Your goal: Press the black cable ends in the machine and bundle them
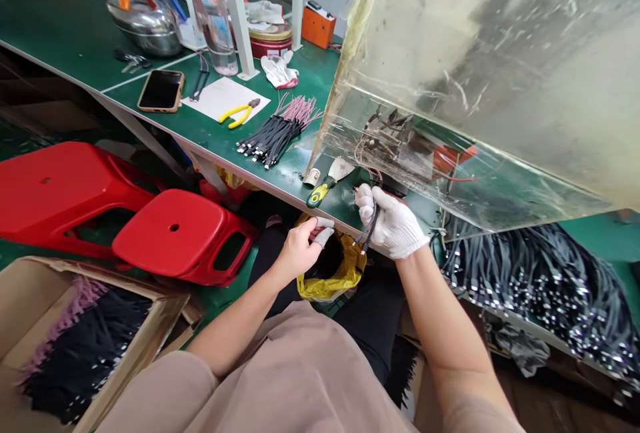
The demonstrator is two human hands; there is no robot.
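Note:
My right hand [395,223], in a white knit glove, is closed around a few short black cables [369,233] whose ends hang below the fingers at the bench edge. My left hand [303,246] is to its left, with pale finger cots on the thumb and index finger. Those two fingertips are slightly apart, and nothing shows between them. Just beyond, a scraper [327,185] with a green and yellow handle lies on the green bench [220,146]. Below both hands hangs a yellow bag [333,283] with a dark inside.
A scratched clear shield [480,86] slants over wires at the right. Black cables with pink wires [280,130] lie beside yellow cutters [240,113] and a phone [161,90]. More black cables [540,286] heap at right. Red stools [180,233] and a cardboard box [160,326] stand left.

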